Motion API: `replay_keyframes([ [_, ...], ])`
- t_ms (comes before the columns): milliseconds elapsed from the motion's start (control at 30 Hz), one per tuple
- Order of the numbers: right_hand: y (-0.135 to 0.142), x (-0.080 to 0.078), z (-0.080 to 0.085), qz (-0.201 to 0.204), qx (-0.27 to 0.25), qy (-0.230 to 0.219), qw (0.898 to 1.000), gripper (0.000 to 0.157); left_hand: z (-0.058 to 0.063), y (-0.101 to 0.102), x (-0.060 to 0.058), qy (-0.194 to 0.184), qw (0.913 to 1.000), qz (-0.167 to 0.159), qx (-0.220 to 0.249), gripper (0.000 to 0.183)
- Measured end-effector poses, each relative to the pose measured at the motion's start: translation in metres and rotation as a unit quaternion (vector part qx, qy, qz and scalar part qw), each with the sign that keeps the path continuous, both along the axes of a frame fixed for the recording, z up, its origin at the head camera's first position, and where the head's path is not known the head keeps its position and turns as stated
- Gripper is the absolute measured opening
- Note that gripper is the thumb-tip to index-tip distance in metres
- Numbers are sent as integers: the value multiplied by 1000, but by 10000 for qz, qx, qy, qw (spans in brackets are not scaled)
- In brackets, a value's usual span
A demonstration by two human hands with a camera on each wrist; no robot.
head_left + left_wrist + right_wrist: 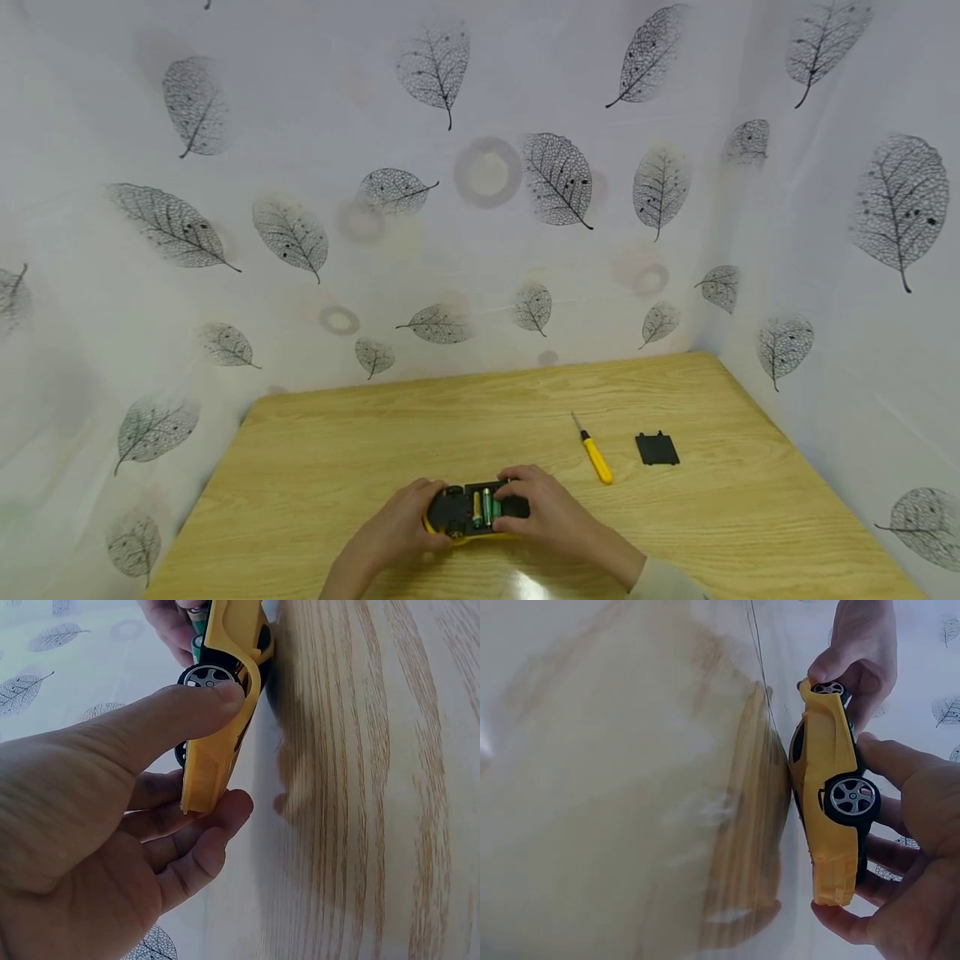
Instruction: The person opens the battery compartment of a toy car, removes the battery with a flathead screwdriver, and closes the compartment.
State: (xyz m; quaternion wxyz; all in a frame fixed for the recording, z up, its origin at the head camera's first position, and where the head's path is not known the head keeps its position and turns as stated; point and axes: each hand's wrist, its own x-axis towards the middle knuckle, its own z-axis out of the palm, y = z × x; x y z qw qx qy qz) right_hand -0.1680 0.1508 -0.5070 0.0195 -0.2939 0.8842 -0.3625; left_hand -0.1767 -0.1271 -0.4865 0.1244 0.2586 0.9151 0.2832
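A yellow toy car point(452, 515) lies upside down, its black underside up and its battery compartment uncovered. My left hand point(405, 518) grips one end, the thumb against a wheel point(210, 676) and the fingers under the body in the left wrist view. Inside the compartment sit batteries, a gold-looking one point(477, 508) and a green one point(488, 506). My right hand point(547, 512) reaches over the other end, thumb and fingertips pinching a green battery point(197, 613). In the right wrist view, its lower fingers are close to the yellow end of the car.
On the wooden table point(337, 442), a screwdriver point(596, 457) with a yellow handle lies beyond the right hand. Right of it lies a flat black battery cover point(657, 449) with small tabs. A leaf-patterned white curtain point(480, 250) surrounds the table's back and sides.
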Motion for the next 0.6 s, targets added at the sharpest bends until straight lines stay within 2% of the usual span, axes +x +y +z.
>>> replay_keyframes([
  [233,-1,0,-1,1,-228,80,9997,33,-2,-1,1,45,10000,48,-25,71],
  [333,-1,-1,-3,12,-287,252,9993,32,-2,-2,0,20,10000,60,-19,71],
  [467,-3,-2,-7,-132,-441,787,9958,23,-2,-2,0,45,10000,29,28,71],
  [600,-6,-4,-7,-435,-618,1434,9868,15,-2,-2,-1,73,9999,-18,87,69],
])
